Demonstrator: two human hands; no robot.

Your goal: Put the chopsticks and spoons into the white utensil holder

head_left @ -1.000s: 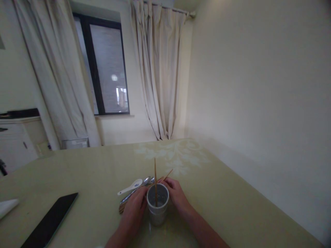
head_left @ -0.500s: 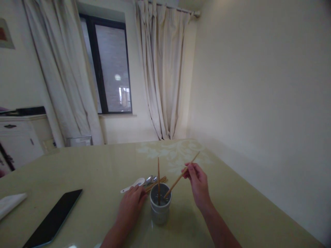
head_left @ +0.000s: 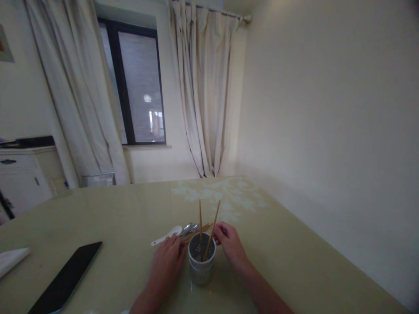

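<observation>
Chopsticks stand in a grey perforated holder (head_left: 201, 261) near the front edge of the table (head_left: 294, 253): one chopstick (head_left: 200, 218) upright, a second chopstick (head_left: 214, 220) leaning to the right with its tip down inside the cup. The right hand (head_left: 229, 244) sits just beside the holder's right rim, fingers curled loosely near the leaning stick; whether it actually pinches that stick cannot be told from this view. The left hand (head_left: 168, 261) lies on the table against the holder's left side, palm down, fingers bent over a bundle of chopsticks (head_left: 196, 232) that lies flat behind the cup; how firmly it grips them is not clear. Just beyond the bundle lie a white ceramic spoon (head_left: 165, 236) and two metal spoons (head_left: 190, 227), close together. Well to the left, a dark phone (head_left: 65, 279) lies flat, and a folded white cloth (head_left: 11, 259) rests at the table's left edge.
</observation>
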